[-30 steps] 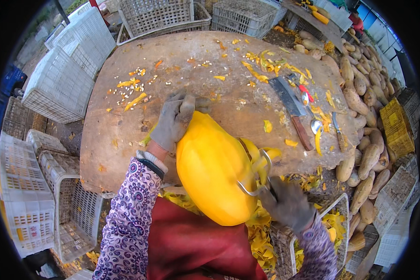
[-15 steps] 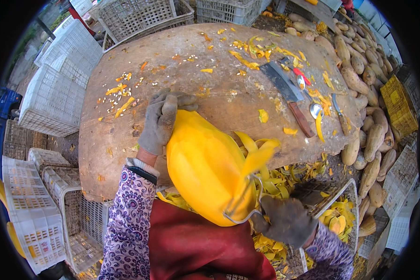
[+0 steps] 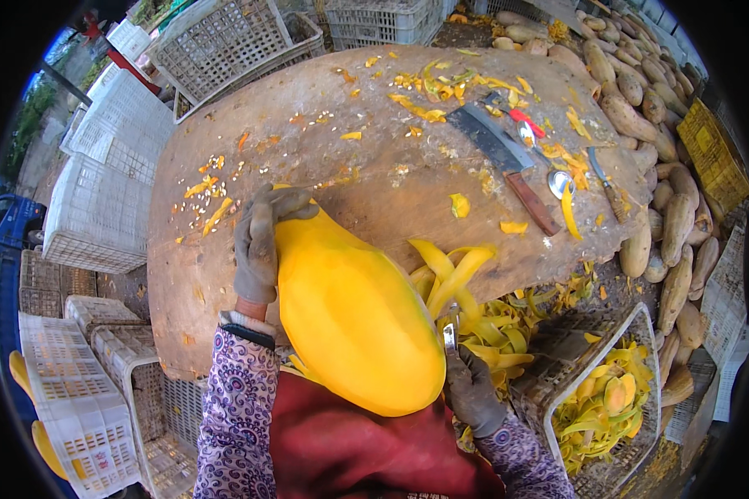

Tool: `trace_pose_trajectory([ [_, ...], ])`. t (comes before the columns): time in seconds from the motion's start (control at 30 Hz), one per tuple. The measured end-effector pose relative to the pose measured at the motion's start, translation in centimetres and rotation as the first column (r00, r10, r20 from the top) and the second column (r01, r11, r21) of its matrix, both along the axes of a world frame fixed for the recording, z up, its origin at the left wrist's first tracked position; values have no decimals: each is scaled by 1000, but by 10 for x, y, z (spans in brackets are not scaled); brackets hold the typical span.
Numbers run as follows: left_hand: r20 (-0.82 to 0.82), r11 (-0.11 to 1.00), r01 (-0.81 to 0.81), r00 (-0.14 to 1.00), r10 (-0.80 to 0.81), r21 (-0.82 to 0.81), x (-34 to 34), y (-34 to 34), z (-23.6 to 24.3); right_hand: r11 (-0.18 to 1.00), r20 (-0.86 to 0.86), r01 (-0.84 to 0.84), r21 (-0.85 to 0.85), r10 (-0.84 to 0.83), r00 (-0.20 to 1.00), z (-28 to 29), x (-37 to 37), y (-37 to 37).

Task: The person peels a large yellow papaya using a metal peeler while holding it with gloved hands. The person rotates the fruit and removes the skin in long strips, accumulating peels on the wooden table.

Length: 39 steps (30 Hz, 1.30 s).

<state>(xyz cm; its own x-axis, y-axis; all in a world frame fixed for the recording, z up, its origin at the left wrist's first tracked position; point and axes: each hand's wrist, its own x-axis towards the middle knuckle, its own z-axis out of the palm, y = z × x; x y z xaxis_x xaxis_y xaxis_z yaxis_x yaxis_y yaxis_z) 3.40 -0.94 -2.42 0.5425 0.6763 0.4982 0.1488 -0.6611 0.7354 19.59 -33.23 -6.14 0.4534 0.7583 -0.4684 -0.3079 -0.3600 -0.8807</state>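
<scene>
My left hand, in a grey glove, is closed round the narrow upper end of a large peeled yellow squash, which lies at an angle over the table's near edge and a red apron. My right hand, also gloved, is closed on a metal peeler against the squash's right side, its blade partly hidden. Long yellow peel strips curl beside the squash. On the wooden table lie a cleaver, a spoon, a small knife, seeds and scraps.
White crates stand along the left, with more crates behind the table. A crate of peelings is at the near right. Several tan unpeeled squashes are piled along the right side, near a yellow crate.
The squash and my left hand have shifted left. The peeler in my right hand has swept down the squash's right side and now points upward there, and more long strips stand out.
</scene>
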Motion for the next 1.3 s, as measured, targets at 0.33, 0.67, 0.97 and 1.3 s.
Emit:
trace_pose_trajectory([
  [0.33,3,902,-245,965,261,356,-39,-20,-24,990,315,-31,140,-15,949,19,-14,26],
  [0.67,-231,964,-108,959,165,242,-82,-41,12,950,609,-214,226,34,793,18,-7,38],
  [0.97,-650,961,154,759,34,231,-19,21,30,921,676,-157,356,-138,724,-12,-2,35],
  [1.3,-707,994,-19,701,92,110,-20,18,16,962,657,-236,139,89,749,-49,16,16],
])
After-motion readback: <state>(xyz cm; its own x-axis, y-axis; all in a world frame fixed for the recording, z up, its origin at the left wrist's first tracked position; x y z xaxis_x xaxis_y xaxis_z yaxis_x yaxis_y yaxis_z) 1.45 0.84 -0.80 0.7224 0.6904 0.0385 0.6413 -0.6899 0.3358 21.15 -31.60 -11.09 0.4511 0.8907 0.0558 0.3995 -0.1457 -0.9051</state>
